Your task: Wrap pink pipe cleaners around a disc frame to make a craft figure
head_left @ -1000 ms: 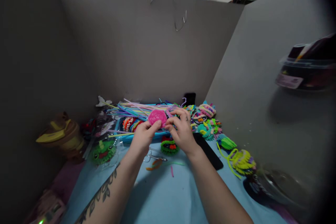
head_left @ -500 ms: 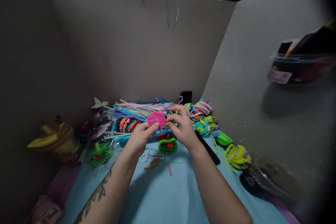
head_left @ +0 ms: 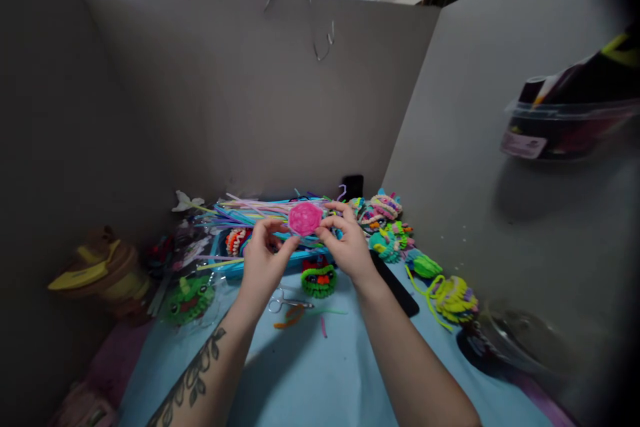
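Observation:
A pink hexagon of coiled pipe cleaner [head_left: 305, 218] is held up between both hands above the blue table. My left hand [head_left: 263, 260] pinches its left edge with thumb and fingertips. My right hand [head_left: 347, 243] pinches its right edge. Behind the hexagon lies a blue tray [head_left: 235, 268] piled with long pipe cleaners [head_left: 250, 208] in many colours. Below the hands sits a green and red fuzzy piece [head_left: 320, 279].
Small scissors [head_left: 283, 301] and cut scraps lie on the blue mat [head_left: 320, 373]. Several finished fuzzy figures [head_left: 387, 223] line the right side, beside a black phone [head_left: 397, 287]. A green frog figure [head_left: 190, 299] and a brown-yellow cup [head_left: 97, 273] stand left. Grey partition walls enclose the desk.
The pink hexagon has been turned and lifted slightly, now facing the camera more squarely. My left hand has shifted from gripping its lower part to pinching its left edge.

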A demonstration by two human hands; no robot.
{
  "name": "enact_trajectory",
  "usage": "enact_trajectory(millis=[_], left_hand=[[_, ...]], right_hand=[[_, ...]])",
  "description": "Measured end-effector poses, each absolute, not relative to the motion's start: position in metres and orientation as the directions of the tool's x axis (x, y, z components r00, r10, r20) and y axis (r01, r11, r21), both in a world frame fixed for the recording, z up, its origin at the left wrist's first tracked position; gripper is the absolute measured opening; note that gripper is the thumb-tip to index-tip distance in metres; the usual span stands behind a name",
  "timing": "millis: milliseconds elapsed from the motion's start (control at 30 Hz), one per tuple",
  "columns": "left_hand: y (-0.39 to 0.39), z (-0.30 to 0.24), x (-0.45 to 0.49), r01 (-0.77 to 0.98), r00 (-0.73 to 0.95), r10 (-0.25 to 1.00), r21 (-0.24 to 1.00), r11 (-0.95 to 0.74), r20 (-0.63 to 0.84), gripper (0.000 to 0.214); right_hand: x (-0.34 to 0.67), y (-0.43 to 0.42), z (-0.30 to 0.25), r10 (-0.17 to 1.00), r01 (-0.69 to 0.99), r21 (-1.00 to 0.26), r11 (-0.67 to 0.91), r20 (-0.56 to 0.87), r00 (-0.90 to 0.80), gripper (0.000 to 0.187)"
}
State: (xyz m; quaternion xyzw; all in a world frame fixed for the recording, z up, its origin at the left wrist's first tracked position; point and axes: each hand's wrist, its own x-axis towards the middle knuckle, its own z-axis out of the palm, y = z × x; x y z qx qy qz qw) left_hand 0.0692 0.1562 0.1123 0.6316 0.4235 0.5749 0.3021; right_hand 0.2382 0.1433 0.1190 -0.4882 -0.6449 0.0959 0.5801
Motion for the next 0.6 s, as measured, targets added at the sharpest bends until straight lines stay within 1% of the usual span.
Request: enact_trajectory(millis=[67,167,300,333,367,400,467,500,533,600], left_hand=[[0.1545,0.1116,0.0704,0.18,0.043,0.871,0.854,-0.488,0.489,0.044],[0.1537,0.1109,0.0712,0.213,0.046,0.867,0.843,-0.493,0.496,0.049],[0.1541,0.1129,0.0701,0.098,0.081,0.912,0.907,-0.41,0.403,0.056],[0.1542,0.1138,0.0695,0.098,0.084,0.915,0.91,-0.402,0.395,0.057],[0.1542,0.1146,0.0686,0.14,0.065,0.909,0.898,-0.418,0.413,0.056],[0.1544,0.1152,0.0675,0.217,0.029,0.89,0.866,-0.45,0.455,0.053],[0.1551,0.1155,0.065,0.401,-0.042,0.818,0.76,-0.512,0.573,0.045],[0.1557,0.1151,0.0638,0.461,-0.045,0.785,0.71,-0.533,0.618,0.044],[0.1563,0.1145,0.0628,0.481,-0.021,0.768,0.68,-0.554,0.64,0.047],[0.1574,0.1127,0.0615,0.435,0.083,0.774,0.676,-0.595,0.628,0.057]], right_hand=[[0.2361,0.143,0.1184,0.746,0.511,-0.685,0.519,0.655,0.122,0.012],[0.2342,0.1423,0.118,0.75,0.523,-0.669,0.528,0.657,0.083,0.013],[0.2341,0.1422,0.1181,0.751,0.543,-0.655,0.526,0.658,0.065,0.011],[0.2344,0.1423,0.118,0.751,0.549,-0.65,0.525,0.657,0.06,0.011],[0.2346,0.1426,0.1178,0.752,0.558,-0.645,0.522,0.657,0.056,0.011],[0.2349,0.1429,0.1176,0.751,0.568,-0.641,0.517,0.657,0.057,0.011],[0.2353,0.1436,0.1169,0.75,0.585,-0.634,0.505,0.659,0.066,0.01],[0.2354,0.1438,0.1166,0.749,0.591,-0.631,0.503,0.659,0.066,0.01],[0.2354,0.1439,0.1163,0.749,0.595,-0.626,0.504,0.66,0.06,0.01],[0.2351,0.1437,0.116,0.75,0.601,-0.612,0.514,0.661,0.031,0.01]])
